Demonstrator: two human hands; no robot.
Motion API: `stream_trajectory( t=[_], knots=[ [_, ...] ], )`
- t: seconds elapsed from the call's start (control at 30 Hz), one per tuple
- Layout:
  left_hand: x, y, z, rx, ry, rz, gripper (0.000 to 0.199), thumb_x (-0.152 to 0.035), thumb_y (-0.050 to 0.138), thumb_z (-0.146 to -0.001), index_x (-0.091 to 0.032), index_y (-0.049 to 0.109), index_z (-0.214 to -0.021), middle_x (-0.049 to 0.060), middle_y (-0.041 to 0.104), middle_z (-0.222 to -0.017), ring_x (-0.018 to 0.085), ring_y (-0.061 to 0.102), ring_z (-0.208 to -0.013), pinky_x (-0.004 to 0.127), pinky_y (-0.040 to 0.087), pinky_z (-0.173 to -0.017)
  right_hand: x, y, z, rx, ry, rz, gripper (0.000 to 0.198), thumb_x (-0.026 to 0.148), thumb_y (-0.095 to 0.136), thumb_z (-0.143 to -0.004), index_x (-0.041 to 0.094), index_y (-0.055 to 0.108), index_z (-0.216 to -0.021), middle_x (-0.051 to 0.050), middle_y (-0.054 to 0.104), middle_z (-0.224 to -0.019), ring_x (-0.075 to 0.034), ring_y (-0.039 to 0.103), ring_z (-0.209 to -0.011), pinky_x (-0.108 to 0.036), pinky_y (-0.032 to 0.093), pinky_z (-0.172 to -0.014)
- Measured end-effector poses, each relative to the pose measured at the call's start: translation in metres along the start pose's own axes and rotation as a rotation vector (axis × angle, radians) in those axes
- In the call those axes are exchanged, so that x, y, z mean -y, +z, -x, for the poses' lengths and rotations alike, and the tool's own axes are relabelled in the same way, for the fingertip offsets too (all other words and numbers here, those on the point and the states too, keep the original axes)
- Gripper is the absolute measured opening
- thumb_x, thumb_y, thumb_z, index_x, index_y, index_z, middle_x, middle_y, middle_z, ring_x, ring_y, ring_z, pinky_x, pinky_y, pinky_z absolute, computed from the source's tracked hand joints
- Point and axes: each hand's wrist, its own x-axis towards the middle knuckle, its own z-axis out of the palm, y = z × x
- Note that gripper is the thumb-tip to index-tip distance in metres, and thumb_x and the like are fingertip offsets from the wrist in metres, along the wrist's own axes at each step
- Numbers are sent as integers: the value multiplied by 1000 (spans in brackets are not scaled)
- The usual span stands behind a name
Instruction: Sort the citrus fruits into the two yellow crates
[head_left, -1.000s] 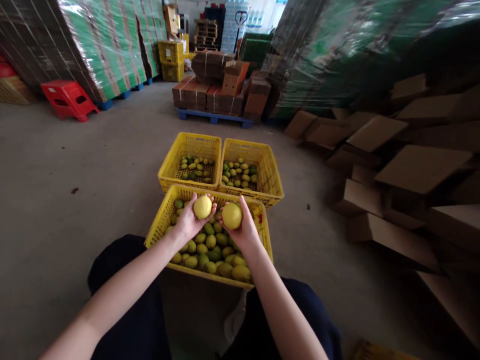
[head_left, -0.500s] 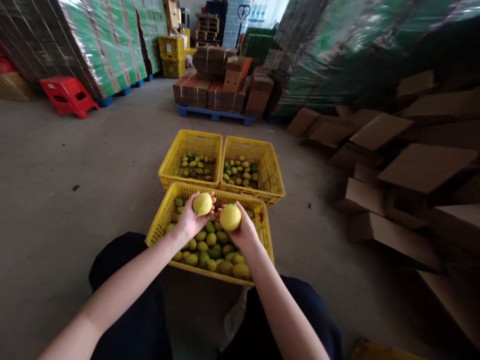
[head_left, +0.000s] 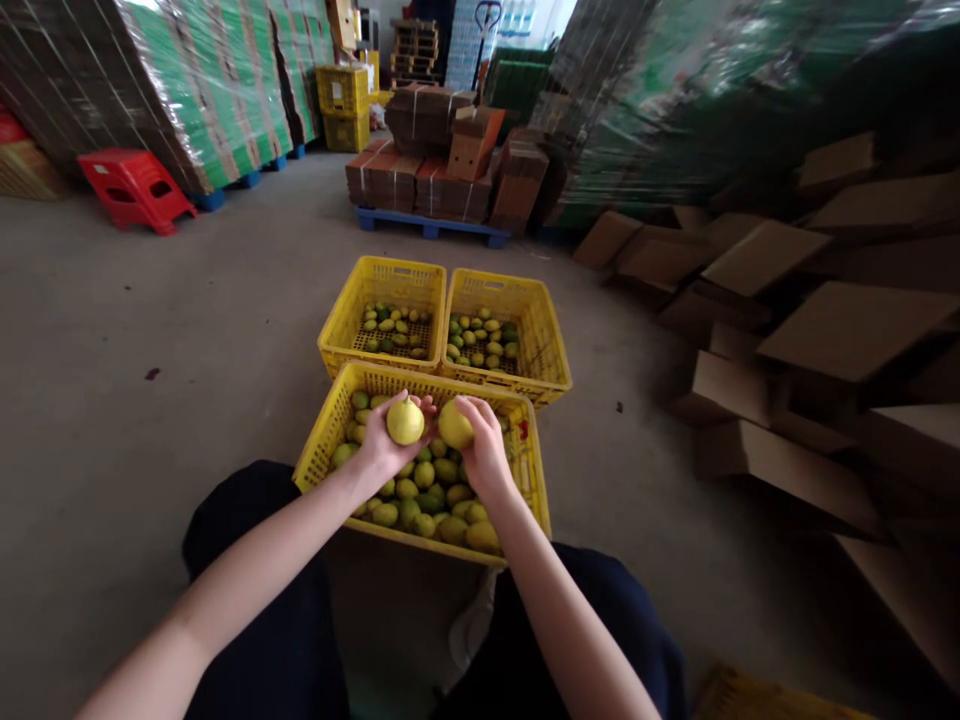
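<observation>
My left hand holds a yellow lemon, its stem end turned up and toward me. In my right hand is a second yellow lemon, gripped from its right side with the thumb over the top. Both hands are close together above the near yellow crate, which contains many yellow and green lemons. Beyond it stand two more yellow crates, the left one and the right one, each with a layer of lemons on the bottom.
Flattened cardboard boxes lie piled on the right. Ahead, a blue pallet carries bundled cartons. A red stool stands at the left beside green wrapped stacks. Part of a yellow crate shows at bottom right.
The left hand's lemon has been turned so its stem end shows, and it sits slightly lower. My right hand has rotated, its thumb and fingers now covering more of its lemon.
</observation>
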Motion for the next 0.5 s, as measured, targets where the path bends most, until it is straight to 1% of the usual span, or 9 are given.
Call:
stream_trajectory(
  t=[0.07,0.1,0.2,0.23,0.3,0.33,0.4,0.43,0.5],
  knots=[
    [6,-1,1,46,-8,-12,14,-18,50,-82,-16,63,-77,7,71,-80,20,69,-78,37,56,-75,-8,2,4,-3,-238,179,37,38,78,-64,24,62,-94,2,64,-88,-15,59,-80,-26,52,-75],
    [9,-1,0,84,6,-22,17,-17,50,-80,-16,66,-85,7,71,-83,21,69,-82,38,56,-77,-11,4,6,26,-327,275,40,39,77,-67,25,61,-100,0,64,-97,-17,59,-89,-30,50,-84],
    [13,-3,-3,172,74,-49,38,-15,47,-76,-16,66,-109,6,71,-87,21,68,-85,34,55,-78,-20,6,11,189,-518,559,46,44,68,-76,26,59,-116,-8,55,-124,-25,51,-117,-45,39,-105],
    [13,-4,-4,169,88,-55,41,-15,46,-77,-15,64,-114,6,71,-87,20,68,-83,31,55,-76,-22,6,12,246,-579,653,49,46,68,-75,25,58,-119,-11,50,-131,-28,46,-125,-49,35,-109],
    [10,-4,-6,107,77,-81,40,-17,45,-80,-14,63,-116,4,70,-82,18,67,-72,27,54,-66,-25,6,12,326,-708,807,57,47,71,-72,23,58,-122,-14,41,-142,-34,35,-135,-54,28,-112],
    [9,-5,-6,79,56,-103,38,-19,45,-82,-14,63,-116,3,69,-78,16,65,-65,26,52,-60,-26,6,12,343,-769,859,59,47,73,-70,23,59,-122,-14,39,-143,-35,31,-137,-55,27,-113],
    [5,-5,-5,78,4,-140,37,-28,44,-86,-14,64,-114,3,67,-73,15,62,-57,25,49,-52,-26,6,14,338,-860,889,56,46,75,-70,23,61,-119,-15,42,-140,-36,33,-136,-56,27,-113],
    [3,-5,-4,107,-15,-147,39,-33,43,-87,-13,64,-113,4,68,-74,16,62,-57,26,49,-52,-26,6,16,322,-882,870,53,44,75,-70,24,63,-116,-14,46,-135,-35,37,-133,-56,29,-112],
    [-1,-3,-3,181,-32,-143,43,-41,41,-88,-13,65,-110,8,69,-81,19,66,-66,29,53,-59,-22,6,21,276,-878,779,50,40,79,-65,26,66,-111,-12,53,-123,-34,46,-124,-54,36,-107]
  ],
)
